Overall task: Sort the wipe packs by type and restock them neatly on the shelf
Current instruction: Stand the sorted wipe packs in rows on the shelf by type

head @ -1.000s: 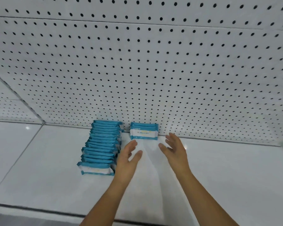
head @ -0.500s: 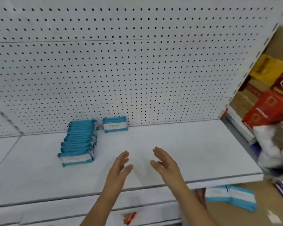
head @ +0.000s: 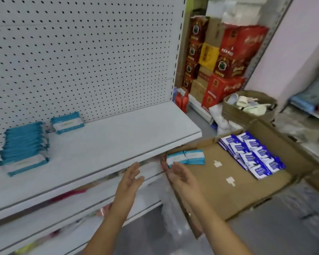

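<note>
Reaching out below the front edge of the white shelf [head: 99,144], both bare, both empty: left hand [head: 130,178] spread open with fingers loosely extended, palm turned inward, hanging in front of the lower shelf lip; right hand [head: 180,174] likewise open, fingers stretched forward, palm facing left, just short of the teal wipe packs in the box [head: 189,157] and not touching them. Up on the shelf, at far left, standing in a tidy front-to-back row of teal wipe packs [head: 24,148], each with a white label band, the nearest one leaning toward the shelf edge. Just right of the row's back end, propped alone against the pegboard back panel [head: 81,52], a single teal pack [head: 67,124]. Down on the floor to the right, lying open and mostly bare inside, a large cardboard box [head: 228,190], with the teal packs at its near-left corner partly tucked under the shelf overhang and, well apart along its far right side, a row of dark blue wipe packs [head: 252,155] overlapping like tiles. Beyond the box, stacked against the wall, red and yellow cartons [head: 226,57], and beside them a smaller brown box of pale plastic items [head: 249,105]. Blurred on the lower shelves: reddish goods, too smeared to identify.
</note>
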### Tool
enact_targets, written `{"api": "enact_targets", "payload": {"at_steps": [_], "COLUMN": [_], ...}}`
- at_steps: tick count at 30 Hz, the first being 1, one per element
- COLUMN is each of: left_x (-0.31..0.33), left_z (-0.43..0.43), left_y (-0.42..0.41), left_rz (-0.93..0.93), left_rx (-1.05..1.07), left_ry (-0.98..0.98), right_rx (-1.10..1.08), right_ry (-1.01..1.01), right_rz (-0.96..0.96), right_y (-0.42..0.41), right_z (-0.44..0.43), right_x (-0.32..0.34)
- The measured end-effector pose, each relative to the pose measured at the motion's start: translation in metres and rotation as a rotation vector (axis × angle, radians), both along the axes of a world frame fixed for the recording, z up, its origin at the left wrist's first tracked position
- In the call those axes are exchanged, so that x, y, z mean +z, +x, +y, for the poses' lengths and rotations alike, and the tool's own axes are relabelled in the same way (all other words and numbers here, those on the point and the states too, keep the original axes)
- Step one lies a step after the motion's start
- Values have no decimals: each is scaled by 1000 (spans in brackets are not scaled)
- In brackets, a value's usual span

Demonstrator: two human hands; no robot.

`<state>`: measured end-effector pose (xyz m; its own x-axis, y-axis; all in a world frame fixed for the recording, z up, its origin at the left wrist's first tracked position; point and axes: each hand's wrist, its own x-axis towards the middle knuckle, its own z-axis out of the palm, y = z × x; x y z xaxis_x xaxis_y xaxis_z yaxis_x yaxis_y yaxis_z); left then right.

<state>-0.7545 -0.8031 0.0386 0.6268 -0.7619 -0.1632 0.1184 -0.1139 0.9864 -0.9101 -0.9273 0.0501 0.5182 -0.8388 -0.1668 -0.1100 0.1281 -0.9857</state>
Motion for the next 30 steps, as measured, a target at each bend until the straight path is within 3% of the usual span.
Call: {"api": "enact_targets", "payload": {"at_steps": [14,20,30], "left_x": [-31,-63,-144], "left_z": [-101,-134,-234], "left_y": [-214,-249,-202], "left_rz": [33,61,180], "left_rx": [14,28,177], "left_ry": [64,156,303], "right_rx": [31,73,149], "right_ry": [-40,9,73], "right_rz": [75,144,321], "right_y": [-234,-249,-194], "right_z": [-118,-161,-261], "right_x": [-21,-55,-124]}}
